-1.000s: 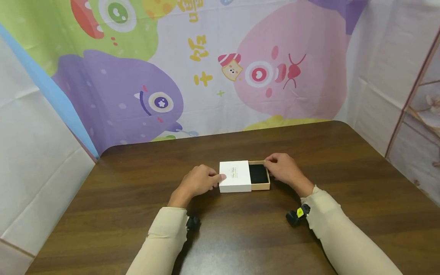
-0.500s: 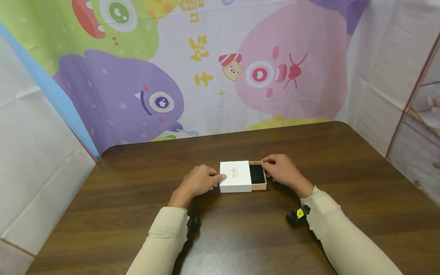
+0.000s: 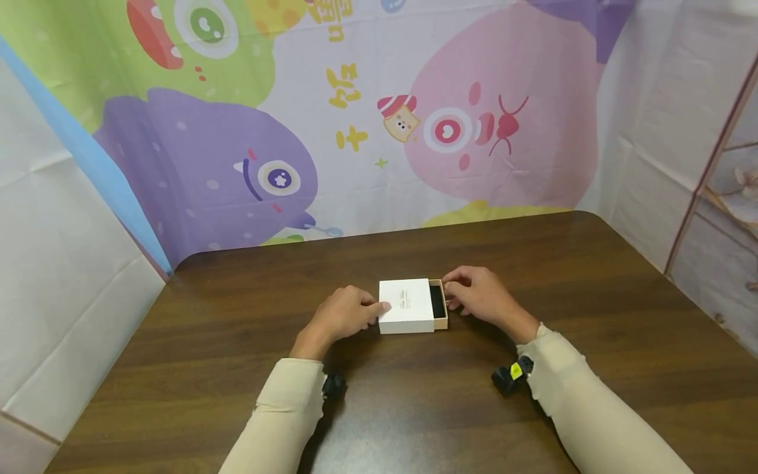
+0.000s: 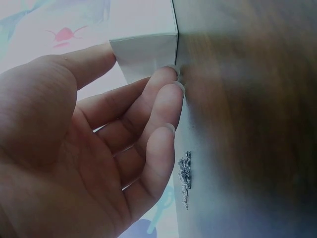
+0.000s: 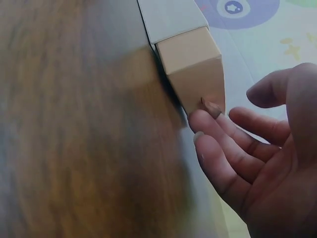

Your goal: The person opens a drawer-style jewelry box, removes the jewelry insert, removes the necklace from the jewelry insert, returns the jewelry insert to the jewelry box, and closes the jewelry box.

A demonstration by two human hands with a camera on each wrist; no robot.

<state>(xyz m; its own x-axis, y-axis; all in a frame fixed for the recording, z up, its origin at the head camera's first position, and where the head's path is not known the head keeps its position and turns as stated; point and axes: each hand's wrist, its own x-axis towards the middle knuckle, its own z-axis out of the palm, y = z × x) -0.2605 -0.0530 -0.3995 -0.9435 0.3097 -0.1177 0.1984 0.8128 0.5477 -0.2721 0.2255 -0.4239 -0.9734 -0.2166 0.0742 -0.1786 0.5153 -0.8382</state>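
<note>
A white box sleeve with small printed lettering lies flat on the table. From its right end sticks out a short length of the tan drawer, with a black pad inside. My left hand holds the sleeve's left end, thumb on top and fingers curled against the end wall. At the drawer's outer end, the fingertips of my right hand touch the end wall. In the right wrist view, its thumb and forefinger stand apart, and a small brown pull tab shows by the fingertips.
The dark wooden table runs out to both sides. Behind it hangs a cartoon-print cloth, with pale fabric walls at left and right. Both sleeved forearms carry wrist cameras, such as the right camera.
The drawer has slid leftward into the sleeve, so less of the black pad shows. My right hand has moved left with it. The left hand and sleeve have stayed put.
</note>
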